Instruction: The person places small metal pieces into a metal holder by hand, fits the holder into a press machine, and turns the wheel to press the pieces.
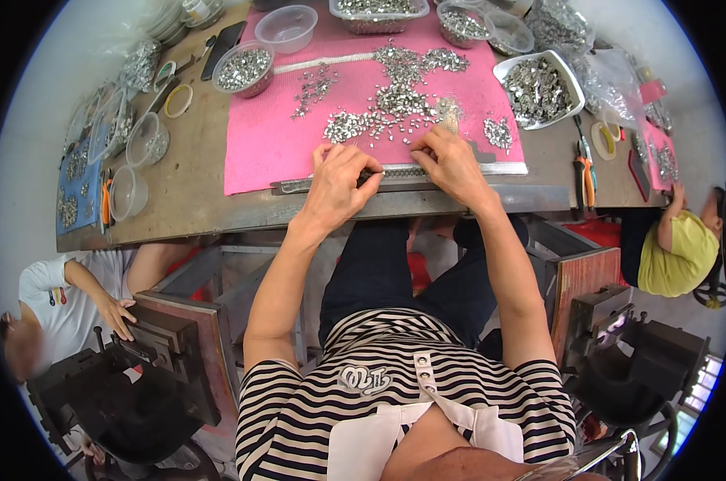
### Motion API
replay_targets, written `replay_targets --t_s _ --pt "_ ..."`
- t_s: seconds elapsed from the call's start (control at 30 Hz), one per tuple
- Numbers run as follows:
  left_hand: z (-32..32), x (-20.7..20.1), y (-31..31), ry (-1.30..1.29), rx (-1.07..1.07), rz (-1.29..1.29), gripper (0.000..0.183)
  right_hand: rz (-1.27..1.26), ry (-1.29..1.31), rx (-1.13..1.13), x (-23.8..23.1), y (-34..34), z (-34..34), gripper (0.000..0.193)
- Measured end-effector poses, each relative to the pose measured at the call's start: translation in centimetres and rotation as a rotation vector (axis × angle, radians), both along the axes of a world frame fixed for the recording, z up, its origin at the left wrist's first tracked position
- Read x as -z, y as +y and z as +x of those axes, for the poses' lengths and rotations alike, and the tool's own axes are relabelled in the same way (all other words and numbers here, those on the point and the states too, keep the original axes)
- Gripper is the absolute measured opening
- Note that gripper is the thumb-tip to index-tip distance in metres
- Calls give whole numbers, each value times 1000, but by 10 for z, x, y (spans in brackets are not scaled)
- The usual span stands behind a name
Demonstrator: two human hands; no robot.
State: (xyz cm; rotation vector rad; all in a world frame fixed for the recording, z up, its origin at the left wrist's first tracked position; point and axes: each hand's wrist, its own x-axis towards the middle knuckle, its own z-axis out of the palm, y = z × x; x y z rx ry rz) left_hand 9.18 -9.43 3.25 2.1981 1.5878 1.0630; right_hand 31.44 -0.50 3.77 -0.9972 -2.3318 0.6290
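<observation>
My left hand (335,186) is closed at the near edge of the pink mat (255,156). A dark bit (365,175) shows between its thumb and fingers, too small to name. My right hand (453,167) is pinched just to the right, its fingertips by the loose pieces; what they hold, if anything, cannot be made out. Between both hands runs a long, narrow metal strip (403,173) with a row of small notches or pieces along it. Small shiny silver metal pieces (401,100) lie scattered on the mat beyond my fingers.
Clear tubs of silver pieces (244,70) stand at the back, with a white dish (539,90) of them at right. Orange-handled pliers (585,172) and tape rolls (179,100) lie on the table. Dark machines (151,369) flank me. Other people sit at left (82,297) and right (679,248).
</observation>
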Motion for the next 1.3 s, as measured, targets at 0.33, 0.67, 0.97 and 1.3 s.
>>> replay_targets --t_s 0.33,0.67,0.97,1.3 --pt "-1 10 -3 -110 24 -3 12 150 205 15 15 -44 -25 12" --pt "13 14 -1 -91 -81 59 16 212 197 117 18 -27 -19 10" --pt "20 18 2 -86 -154 91 24 258 22 163 18 -3 -18 9" --pt "17 18 1 -126 -137 99 12 193 146 40 13 -40 -17 8"
